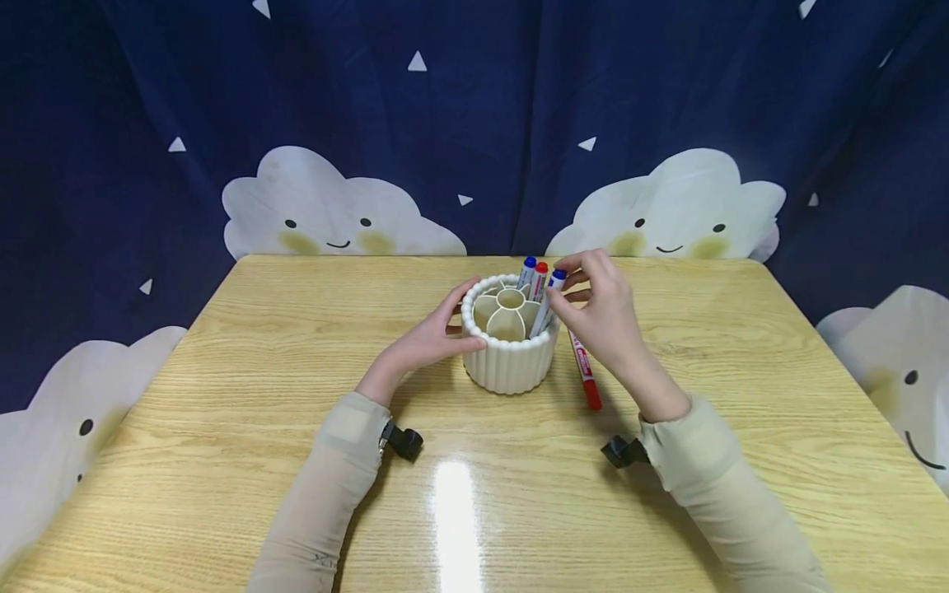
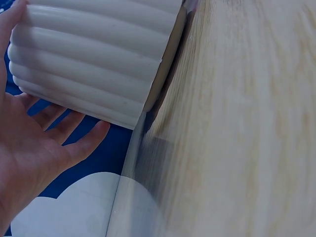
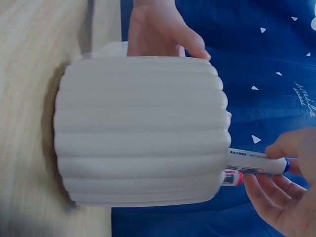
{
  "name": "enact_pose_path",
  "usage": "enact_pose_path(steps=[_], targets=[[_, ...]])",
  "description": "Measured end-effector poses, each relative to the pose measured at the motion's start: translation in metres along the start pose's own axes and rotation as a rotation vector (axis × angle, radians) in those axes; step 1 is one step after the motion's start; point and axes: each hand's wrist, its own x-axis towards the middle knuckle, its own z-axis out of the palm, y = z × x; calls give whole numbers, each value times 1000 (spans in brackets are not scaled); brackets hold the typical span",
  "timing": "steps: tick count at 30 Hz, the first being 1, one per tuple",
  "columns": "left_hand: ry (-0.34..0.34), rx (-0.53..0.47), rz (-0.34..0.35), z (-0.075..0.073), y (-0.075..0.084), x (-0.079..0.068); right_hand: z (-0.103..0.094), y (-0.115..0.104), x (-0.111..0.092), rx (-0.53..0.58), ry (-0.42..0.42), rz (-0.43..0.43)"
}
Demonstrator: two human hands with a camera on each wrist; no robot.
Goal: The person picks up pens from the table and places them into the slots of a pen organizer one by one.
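Note:
A cream, ribbed round pen holder (image 1: 508, 366) with petal-shaped compartments and a beaded rim stands on the table. My left hand (image 1: 426, 336) grips its left side, thumb over the near rim and fingers spread round the far side. Between thumb and fingers, my right hand (image 1: 606, 311) pinches a white marker with a blue cap (image 3: 256, 161). This marker tilts, its lower end inside a right-hand compartment. Behind it, another blue-capped marker (image 1: 527, 270) and a red-capped marker (image 1: 539, 282) stand in the holder. Their lower parts are hidden.
A red marker (image 1: 586, 375) lies on the wooden table (image 1: 245, 461), right of the holder and below my right forearm. A dark blue curtain (image 1: 474, 115) with clouds hangs behind the table's far edge. Both wrists carry small black cameras.

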Motion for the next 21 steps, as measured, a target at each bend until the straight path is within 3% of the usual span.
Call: enact_pose_path(steps=[7, 14, 21], targets=[[8, 12, -2, 0, 1, 0, 7, 7, -10, -2, -71, 11], [5, 6, -9, 0, 2, 0, 10, 10, -14, -6, -67, -7], [-1, 0, -20, 1, 2, 0, 3, 13, -15, -12, -64, 27]])
